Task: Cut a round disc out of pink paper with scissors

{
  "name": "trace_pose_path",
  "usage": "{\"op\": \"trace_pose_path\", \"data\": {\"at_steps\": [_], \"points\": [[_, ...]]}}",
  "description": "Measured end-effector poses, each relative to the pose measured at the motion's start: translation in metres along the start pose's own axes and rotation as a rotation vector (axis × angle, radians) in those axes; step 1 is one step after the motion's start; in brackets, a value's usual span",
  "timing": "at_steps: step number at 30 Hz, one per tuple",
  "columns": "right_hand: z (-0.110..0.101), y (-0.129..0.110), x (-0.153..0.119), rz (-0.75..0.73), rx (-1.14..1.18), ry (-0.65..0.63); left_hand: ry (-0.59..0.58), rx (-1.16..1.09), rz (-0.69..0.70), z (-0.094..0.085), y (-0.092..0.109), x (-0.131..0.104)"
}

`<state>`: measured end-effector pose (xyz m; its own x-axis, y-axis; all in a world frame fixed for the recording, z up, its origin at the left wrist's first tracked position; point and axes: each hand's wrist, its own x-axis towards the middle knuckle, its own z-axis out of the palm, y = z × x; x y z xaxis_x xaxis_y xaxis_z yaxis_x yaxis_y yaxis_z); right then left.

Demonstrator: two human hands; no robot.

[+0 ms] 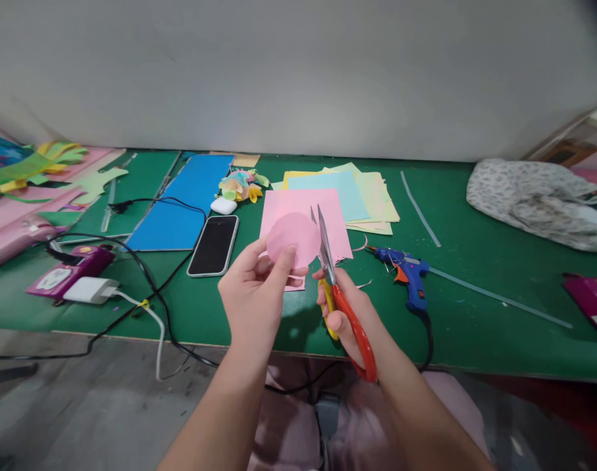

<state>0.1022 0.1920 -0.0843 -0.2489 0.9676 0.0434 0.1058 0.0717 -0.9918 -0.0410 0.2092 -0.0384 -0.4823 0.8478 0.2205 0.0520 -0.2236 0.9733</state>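
Between the thumb and fingers of my left hand (254,288) is a round pink paper disc (292,237), held up over the table. My right hand (350,307) grips a pair of scissors (360,337) with one red and one yellow handle. The blades point away from me, slightly parted, right beside the disc's right edge; whether they touch it I cannot tell. Beneath the disc lies a square pink sheet (323,203), on top of light blue paper (352,196) and several pale yellow and green sheets (379,196). Thin pink offcuts (361,243) lie nearby.
A blue glue gun (404,269) with a long glue stick lies right on the green table (455,209). To the left are a phone (214,245), a white case (224,206), a blue board (183,206), and a purple power strip (72,271) with cables. A patterned cloth (534,199) lies far right.
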Motion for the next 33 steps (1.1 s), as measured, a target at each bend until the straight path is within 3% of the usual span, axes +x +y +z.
{"op": "trace_pose_path", "data": {"at_steps": [33], "points": [[-0.0003,-0.0066,-0.0014,0.032,0.005,0.003,-0.007,-0.004,0.007,0.0013,0.0005,0.0024]]}}
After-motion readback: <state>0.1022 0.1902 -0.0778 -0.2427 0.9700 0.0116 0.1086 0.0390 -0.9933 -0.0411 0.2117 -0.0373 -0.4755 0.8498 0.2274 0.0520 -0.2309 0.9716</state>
